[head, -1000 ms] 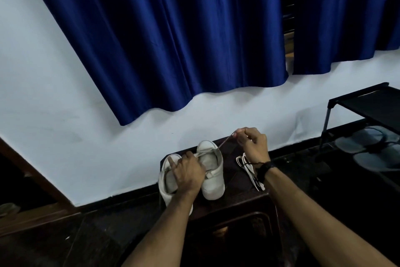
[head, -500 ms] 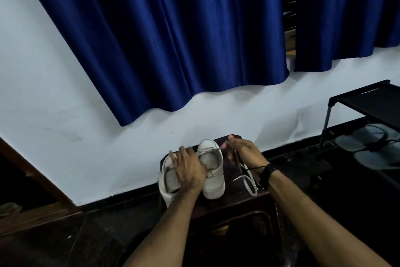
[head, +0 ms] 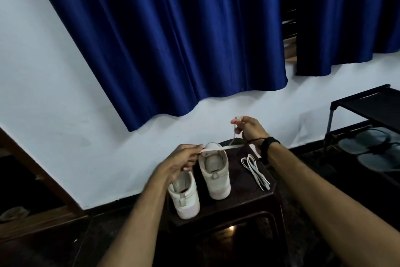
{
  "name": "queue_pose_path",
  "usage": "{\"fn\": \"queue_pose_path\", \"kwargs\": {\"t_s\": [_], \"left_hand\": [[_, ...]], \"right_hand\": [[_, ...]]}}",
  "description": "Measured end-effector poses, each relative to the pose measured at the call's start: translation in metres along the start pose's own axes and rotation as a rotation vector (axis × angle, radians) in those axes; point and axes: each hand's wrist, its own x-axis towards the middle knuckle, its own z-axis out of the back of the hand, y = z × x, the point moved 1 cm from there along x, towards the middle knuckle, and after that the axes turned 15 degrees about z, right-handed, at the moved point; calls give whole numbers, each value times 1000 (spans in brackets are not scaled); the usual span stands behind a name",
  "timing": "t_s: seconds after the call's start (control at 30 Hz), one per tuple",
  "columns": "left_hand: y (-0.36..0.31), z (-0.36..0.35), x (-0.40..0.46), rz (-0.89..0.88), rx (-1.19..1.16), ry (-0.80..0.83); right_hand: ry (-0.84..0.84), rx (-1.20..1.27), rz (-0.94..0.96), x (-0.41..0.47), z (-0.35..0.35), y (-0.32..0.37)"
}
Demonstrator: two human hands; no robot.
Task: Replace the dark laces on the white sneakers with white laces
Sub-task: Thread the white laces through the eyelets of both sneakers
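Two white sneakers stand heels toward me on a dark stool (head: 249,199): the left sneaker (head: 185,198) nearer, the right sneaker (head: 215,172) farther. A white lace (head: 232,147) stretches over the toe of the right sneaker. My left hand (head: 184,159) pinches one end of it, just left of that shoe. My right hand (head: 250,127), raised above the stool's far edge, pinches the other end. A second white lace (head: 255,171) lies bundled on the stool to the right of the shoes. A dark cord hangs at my right wrist.
A white wall with blue curtains (head: 173,39) rises right behind the stool. A black shoe rack (head: 368,104) with grey sandals (head: 376,150) stands at the right. Dark floor surrounds the stool.
My left hand lifted off the left sneaker and took one end of the white lace. My right hand rose from the stool, pulling the lace taut.
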Motion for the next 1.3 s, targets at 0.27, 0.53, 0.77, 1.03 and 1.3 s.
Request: {"fn": "queue_pose_path", "kwargs": {"t_s": [0.27, 0.53, 0.77, 1.03, 1.3], "left_hand": [[-6, -12, 8, -148, 197, -230], [8, -64, 19, -15, -162, 120], [11, -2, 22, 65, 78, -54], [-1, 4, 33, 18, 236, -282], [-3, -4, 55, 33, 157, -341]], "right_hand": [[260, -144, -6, -30, -32, -25], [-77, 698, -161, -14, -48, -12], [-21, 271, -110, -5, -19, -44], [359, -1195, 175, -24, -42, -46], [632, -378, 136, -4, -78, -47]]}}
